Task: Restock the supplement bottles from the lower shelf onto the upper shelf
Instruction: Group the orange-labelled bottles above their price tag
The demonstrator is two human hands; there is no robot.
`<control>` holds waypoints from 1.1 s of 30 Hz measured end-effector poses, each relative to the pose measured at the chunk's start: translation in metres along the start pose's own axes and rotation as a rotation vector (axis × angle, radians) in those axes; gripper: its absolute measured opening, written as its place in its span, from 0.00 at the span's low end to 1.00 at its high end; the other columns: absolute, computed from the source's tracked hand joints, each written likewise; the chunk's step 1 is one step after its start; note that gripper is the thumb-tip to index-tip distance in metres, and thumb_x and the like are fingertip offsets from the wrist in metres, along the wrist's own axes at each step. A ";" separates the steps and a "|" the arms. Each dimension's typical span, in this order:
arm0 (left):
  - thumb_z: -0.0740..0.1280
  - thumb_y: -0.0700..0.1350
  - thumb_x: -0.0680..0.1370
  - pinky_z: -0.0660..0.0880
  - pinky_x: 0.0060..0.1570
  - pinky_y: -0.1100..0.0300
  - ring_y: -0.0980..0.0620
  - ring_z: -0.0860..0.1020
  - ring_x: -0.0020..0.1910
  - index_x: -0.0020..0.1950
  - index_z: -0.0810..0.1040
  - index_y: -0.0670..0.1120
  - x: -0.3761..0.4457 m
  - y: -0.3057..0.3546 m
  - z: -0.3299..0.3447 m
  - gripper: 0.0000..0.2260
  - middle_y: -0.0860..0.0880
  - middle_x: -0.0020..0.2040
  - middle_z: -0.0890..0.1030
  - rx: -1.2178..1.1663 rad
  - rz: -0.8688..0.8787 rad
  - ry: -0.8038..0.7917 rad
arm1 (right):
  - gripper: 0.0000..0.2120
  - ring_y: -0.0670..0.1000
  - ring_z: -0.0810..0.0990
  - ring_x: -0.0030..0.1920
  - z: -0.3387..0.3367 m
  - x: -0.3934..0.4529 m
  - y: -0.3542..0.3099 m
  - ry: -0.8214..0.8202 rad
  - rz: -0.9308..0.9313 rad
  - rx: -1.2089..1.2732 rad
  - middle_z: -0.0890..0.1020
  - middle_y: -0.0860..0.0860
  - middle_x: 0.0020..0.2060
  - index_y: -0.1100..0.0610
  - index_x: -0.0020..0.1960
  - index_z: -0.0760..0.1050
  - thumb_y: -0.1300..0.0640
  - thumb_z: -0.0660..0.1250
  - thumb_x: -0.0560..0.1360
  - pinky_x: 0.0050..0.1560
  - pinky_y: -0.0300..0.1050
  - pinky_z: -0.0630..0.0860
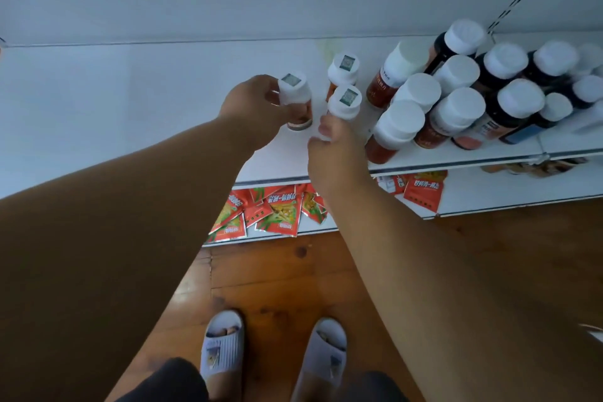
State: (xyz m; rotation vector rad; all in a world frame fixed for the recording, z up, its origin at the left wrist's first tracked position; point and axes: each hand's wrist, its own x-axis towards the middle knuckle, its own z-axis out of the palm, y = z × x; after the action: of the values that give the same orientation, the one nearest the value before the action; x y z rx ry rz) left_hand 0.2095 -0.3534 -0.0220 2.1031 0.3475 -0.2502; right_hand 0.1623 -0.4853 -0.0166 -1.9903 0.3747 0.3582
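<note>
On the white upper shelf [130, 101] my left hand [251, 101] grips a small white-capped supplement bottle [295, 98] that stands upright on the shelf. My right hand [332, 153] holds a second white-capped bottle [345, 101] just to its right, fingers round its lower part. A third small bottle [342, 70] stands behind these two, untouched. Each of the three caps carries a square sticker.
Several larger white-capped bottles [456, 108] crowd the shelf's right side, some leaning. Red snack packets [274, 209] lie on the lower shelf below. The shelf's left half is bare. Wooden floor and my slippered feet [270, 346] are underneath.
</note>
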 end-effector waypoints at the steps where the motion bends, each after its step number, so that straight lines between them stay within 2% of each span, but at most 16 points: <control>1: 0.74 0.54 0.73 0.72 0.36 0.60 0.53 0.79 0.42 0.54 0.78 0.50 -0.008 -0.001 -0.005 0.14 0.55 0.44 0.80 0.012 -0.019 -0.015 | 0.20 0.47 0.73 0.62 -0.003 -0.005 -0.001 0.023 -0.026 0.001 0.74 0.47 0.67 0.53 0.74 0.66 0.59 0.61 0.82 0.60 0.41 0.68; 3: 0.72 0.55 0.76 0.80 0.43 0.53 0.50 0.83 0.43 0.51 0.79 0.48 -0.027 -0.004 -0.018 0.12 0.52 0.44 0.83 -0.042 -0.059 -0.063 | 0.19 0.42 0.74 0.56 -0.007 -0.020 -0.006 0.035 -0.068 0.008 0.76 0.46 0.65 0.52 0.72 0.69 0.54 0.64 0.81 0.55 0.37 0.68; 5: 0.71 0.53 0.77 0.81 0.52 0.46 0.49 0.85 0.44 0.48 0.81 0.47 -0.050 0.000 -0.035 0.10 0.50 0.42 0.85 -0.149 -0.095 -0.115 | 0.17 0.39 0.75 0.50 -0.013 -0.038 -0.017 0.025 -0.090 0.012 0.80 0.44 0.58 0.52 0.67 0.74 0.51 0.66 0.80 0.48 0.32 0.69; 7: 0.70 0.51 0.78 0.81 0.53 0.46 0.49 0.85 0.42 0.46 0.81 0.46 -0.078 0.015 -0.053 0.09 0.50 0.38 0.85 -0.212 -0.122 -0.139 | 0.13 0.36 0.76 0.46 -0.021 -0.061 -0.034 -0.001 -0.093 0.022 0.80 0.41 0.52 0.51 0.62 0.77 0.50 0.67 0.79 0.46 0.31 0.70; 9: 0.68 0.50 0.80 0.82 0.53 0.48 0.50 0.84 0.42 0.45 0.81 0.46 -0.113 0.039 -0.073 0.08 0.50 0.38 0.85 -0.273 -0.151 -0.132 | 0.09 0.37 0.78 0.48 -0.034 -0.091 -0.057 -0.046 -0.090 0.053 0.81 0.39 0.50 0.48 0.58 0.77 0.50 0.68 0.78 0.49 0.36 0.75; 12: 0.66 0.46 0.81 0.81 0.54 0.47 0.48 0.85 0.47 0.52 0.81 0.46 -0.176 0.081 -0.110 0.07 0.46 0.46 0.86 -0.425 -0.179 -0.168 | 0.08 0.43 0.82 0.51 -0.059 -0.146 -0.098 -0.096 -0.097 0.118 0.83 0.43 0.51 0.47 0.55 0.76 0.51 0.70 0.77 0.55 0.48 0.80; 16: 0.65 0.41 0.81 0.81 0.52 0.52 0.46 0.85 0.50 0.58 0.80 0.47 -0.255 0.139 -0.161 0.08 0.45 0.50 0.85 -0.525 -0.133 -0.195 | 0.10 0.43 0.82 0.51 -0.101 -0.219 -0.163 -0.155 -0.146 0.107 0.83 0.44 0.50 0.49 0.56 0.76 0.51 0.71 0.77 0.54 0.46 0.81; 20: 0.68 0.45 0.77 0.78 0.56 0.46 0.42 0.83 0.53 0.63 0.78 0.45 -0.305 0.181 -0.204 0.15 0.43 0.55 0.84 -0.563 -0.024 -0.185 | 0.10 0.45 0.82 0.49 -0.136 -0.266 -0.223 -0.198 -0.273 0.046 0.82 0.45 0.47 0.50 0.55 0.76 0.50 0.71 0.76 0.52 0.48 0.81; 23: 0.67 0.38 0.79 0.78 0.54 0.55 0.45 0.83 0.54 0.63 0.76 0.43 -0.322 0.207 -0.232 0.13 0.44 0.55 0.84 -0.560 0.076 -0.150 | 0.08 0.46 0.82 0.46 -0.153 -0.285 -0.264 -0.205 -0.373 0.023 0.83 0.45 0.44 0.50 0.54 0.76 0.50 0.69 0.76 0.49 0.48 0.81; 26: 0.67 0.35 0.79 0.76 0.40 0.68 0.51 0.84 0.46 0.61 0.77 0.43 -0.323 0.235 -0.259 0.11 0.45 0.51 0.85 -0.510 0.145 -0.160 | 0.09 0.45 0.82 0.45 -0.161 -0.292 -0.302 -0.178 -0.430 0.058 0.82 0.46 0.45 0.48 0.57 0.74 0.51 0.69 0.78 0.40 0.39 0.77; 28: 0.68 0.35 0.78 0.76 0.38 0.70 0.51 0.85 0.45 0.60 0.78 0.42 -0.317 0.254 -0.277 0.11 0.45 0.50 0.86 -0.466 0.187 -0.162 | 0.11 0.45 0.83 0.46 -0.162 -0.294 -0.327 -0.140 -0.463 0.080 0.82 0.46 0.47 0.47 0.59 0.74 0.52 0.68 0.78 0.42 0.41 0.80; 30: 0.69 0.35 0.77 0.78 0.43 0.66 0.49 0.85 0.49 0.59 0.78 0.44 -0.307 0.272 -0.292 0.11 0.46 0.49 0.86 -0.443 0.214 -0.139 | 0.10 0.47 0.83 0.48 -0.164 -0.291 -0.346 -0.087 -0.495 0.116 0.83 0.47 0.48 0.46 0.59 0.74 0.52 0.68 0.78 0.51 0.50 0.82; 33: 0.71 0.37 0.77 0.80 0.57 0.52 0.46 0.84 0.51 0.58 0.80 0.46 -0.291 0.293 -0.305 0.11 0.47 0.49 0.86 -0.401 0.237 -0.133 | 0.10 0.45 0.83 0.48 -0.171 -0.283 -0.364 -0.043 -0.494 0.123 0.83 0.46 0.49 0.46 0.59 0.75 0.51 0.68 0.78 0.52 0.48 0.82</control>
State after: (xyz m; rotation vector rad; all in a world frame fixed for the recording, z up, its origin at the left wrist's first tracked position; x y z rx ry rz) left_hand 0.0496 -0.2842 0.4611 1.7022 0.0590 -0.1633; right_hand 0.0706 -0.4577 0.4660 -1.8755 -0.1248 0.0615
